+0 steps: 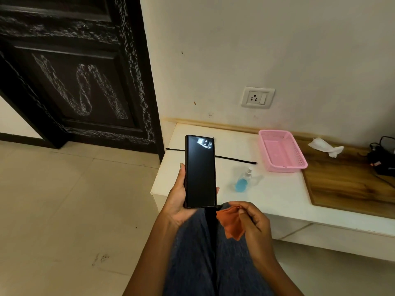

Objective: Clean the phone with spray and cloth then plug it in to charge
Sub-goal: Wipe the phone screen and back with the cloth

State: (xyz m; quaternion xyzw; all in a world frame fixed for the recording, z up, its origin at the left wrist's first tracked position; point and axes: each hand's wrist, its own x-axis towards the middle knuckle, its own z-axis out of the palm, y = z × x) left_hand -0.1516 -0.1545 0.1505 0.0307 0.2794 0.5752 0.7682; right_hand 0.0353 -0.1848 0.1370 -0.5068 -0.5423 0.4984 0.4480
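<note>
Both my hands are full: my left hand [178, 201] grips the glossy black slab phone [200, 170], my right hand [253, 224] pinches a soft orange cloth [229, 224].

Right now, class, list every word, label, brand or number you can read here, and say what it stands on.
None can be read.
Dark door: white chalk scrawl, no clear letters.
Black phone: screen dark, only a reflection.
Clear spray bottle of blue liquid: no label visible.
</note>
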